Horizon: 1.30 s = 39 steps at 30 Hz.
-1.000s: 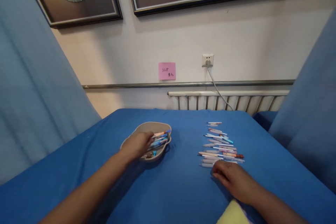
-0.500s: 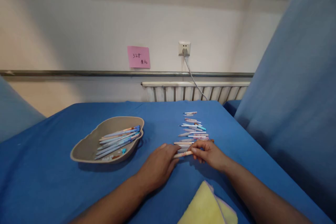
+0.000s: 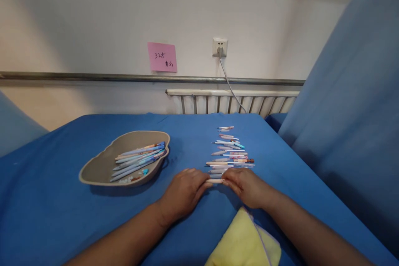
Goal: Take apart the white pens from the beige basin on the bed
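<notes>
Between my two hands lies a pale, cream-coloured pen barrel [image 3: 215, 181], held level just above the blue sheet. My left hand [image 3: 187, 189] pinches its left end, and my right hand [image 3: 246, 185] grips its right end with fingers closed. Right beyond my fingers, several pen parts [image 3: 229, 153], such as barrels and thin white refills, lie in a loose column going away from me. To the left stands a beige tray [image 3: 93, 174] holding several pens [image 3: 140, 162] and small loose bits [image 3: 145, 171] in white, brown and turquoise.
A folded yellow cloth [image 3: 246, 241] rests at the near edge, between my forearms. Blue curtains [image 3: 349, 104] hang at the right. On the wall behind are a pink note [image 3: 162, 57] and a socket [image 3: 220, 47] with a cord, above a white radiator [image 3: 230, 92].
My right hand has closed further over the barrel's right end, and the barrel now lies more level. The view has tipped slightly downward.
</notes>
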Each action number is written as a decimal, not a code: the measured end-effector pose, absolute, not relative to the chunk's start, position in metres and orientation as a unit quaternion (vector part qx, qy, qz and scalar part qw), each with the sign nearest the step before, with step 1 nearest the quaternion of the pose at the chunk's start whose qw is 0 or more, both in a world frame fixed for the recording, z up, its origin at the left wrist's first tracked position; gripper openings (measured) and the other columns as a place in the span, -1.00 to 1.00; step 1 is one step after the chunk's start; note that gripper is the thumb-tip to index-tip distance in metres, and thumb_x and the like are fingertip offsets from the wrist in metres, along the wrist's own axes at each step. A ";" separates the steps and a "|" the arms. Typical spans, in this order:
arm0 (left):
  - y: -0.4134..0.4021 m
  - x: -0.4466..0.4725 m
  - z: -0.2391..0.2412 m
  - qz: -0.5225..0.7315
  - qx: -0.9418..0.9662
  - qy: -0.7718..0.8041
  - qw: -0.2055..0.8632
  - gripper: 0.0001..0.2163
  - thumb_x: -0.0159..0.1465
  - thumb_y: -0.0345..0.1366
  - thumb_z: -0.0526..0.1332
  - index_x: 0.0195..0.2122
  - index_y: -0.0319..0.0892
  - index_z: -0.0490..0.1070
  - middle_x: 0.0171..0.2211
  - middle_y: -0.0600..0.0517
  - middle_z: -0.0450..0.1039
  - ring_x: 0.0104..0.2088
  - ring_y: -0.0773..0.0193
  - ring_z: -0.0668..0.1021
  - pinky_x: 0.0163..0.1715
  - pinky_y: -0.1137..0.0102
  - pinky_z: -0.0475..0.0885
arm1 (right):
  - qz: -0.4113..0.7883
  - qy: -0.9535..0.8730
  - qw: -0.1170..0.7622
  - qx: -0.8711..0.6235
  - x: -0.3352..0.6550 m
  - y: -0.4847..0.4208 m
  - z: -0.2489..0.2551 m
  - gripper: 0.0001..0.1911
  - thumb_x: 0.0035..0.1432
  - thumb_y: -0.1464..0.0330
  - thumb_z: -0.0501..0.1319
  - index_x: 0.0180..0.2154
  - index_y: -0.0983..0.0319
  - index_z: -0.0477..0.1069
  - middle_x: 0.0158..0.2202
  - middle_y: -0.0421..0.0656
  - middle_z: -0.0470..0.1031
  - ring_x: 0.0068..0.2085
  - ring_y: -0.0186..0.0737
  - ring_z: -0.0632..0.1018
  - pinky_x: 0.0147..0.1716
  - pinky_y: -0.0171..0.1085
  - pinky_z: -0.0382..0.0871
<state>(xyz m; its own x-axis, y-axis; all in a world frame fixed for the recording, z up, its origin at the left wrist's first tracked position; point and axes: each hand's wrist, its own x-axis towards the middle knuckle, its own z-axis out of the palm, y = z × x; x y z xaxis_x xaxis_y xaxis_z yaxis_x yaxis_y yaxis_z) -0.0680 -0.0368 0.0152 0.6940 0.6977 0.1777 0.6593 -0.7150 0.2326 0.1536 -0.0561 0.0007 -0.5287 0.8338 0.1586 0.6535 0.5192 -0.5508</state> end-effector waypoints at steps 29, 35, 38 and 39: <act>-0.023 -0.074 0.017 0.048 0.871 0.441 0.210 -0.64 0.32 -0.06 -0.05 -0.39 -0.15 0.42 -0.49 0.06 0.46 -0.46 0.29 0.46 -0.48 0.48 0.20 | 0.155 -0.851 0.165 -0.474 0.175 -0.048 0.001 -0.81 0.25 0.35 0.03 -0.23 0.22 0.40 -0.24 -0.11 0.51 -0.21 -0.23 0.48 -0.24 -0.33 0.23; -0.016 -0.080 0.012 0.075 0.884 0.423 0.185 -0.75 0.28 -0.12 0.06 -0.29 -0.14 0.44 -0.38 0.04 0.48 -0.36 0.26 0.47 -0.40 0.47 0.24 | 0.160 -0.839 0.107 -0.509 0.198 -0.040 0.001 -0.86 0.17 0.36 0.11 -0.34 0.22 0.44 -0.32 -0.13 0.51 -0.27 -0.24 0.47 -0.31 -0.35 0.18; -0.015 -0.079 0.009 0.088 0.891 0.411 0.173 -0.77 0.29 -0.14 0.07 -0.26 -0.13 0.45 -0.33 0.02 0.48 -0.30 0.24 0.47 -0.34 0.45 0.26 | 0.173 -0.826 0.091 -0.529 0.204 -0.042 0.003 -0.90 0.12 0.39 0.14 -0.36 0.22 0.44 -0.37 -0.15 0.49 -0.32 -0.25 0.45 -0.37 -0.36 0.17; -0.015 -0.079 0.008 0.092 0.891 0.409 0.172 -0.76 0.29 -0.14 0.06 -0.27 -0.13 0.45 -0.33 0.01 0.48 -0.29 0.23 0.47 -0.34 0.45 0.27 | 0.175 -0.824 0.092 -0.531 0.203 -0.043 0.004 -0.91 0.10 0.39 0.16 -0.35 0.22 0.44 -0.36 -0.15 0.49 -0.32 -0.25 0.45 -0.37 -0.36 0.17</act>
<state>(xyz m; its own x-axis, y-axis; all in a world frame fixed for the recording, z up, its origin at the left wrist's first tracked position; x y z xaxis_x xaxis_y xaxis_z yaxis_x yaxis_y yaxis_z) -0.0787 -0.0154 0.0080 0.6480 0.7613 0.0238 0.6977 -0.6058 0.3824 0.2030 -0.0426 0.0038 -0.4187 0.9075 -0.0336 0.8431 0.3746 -0.3858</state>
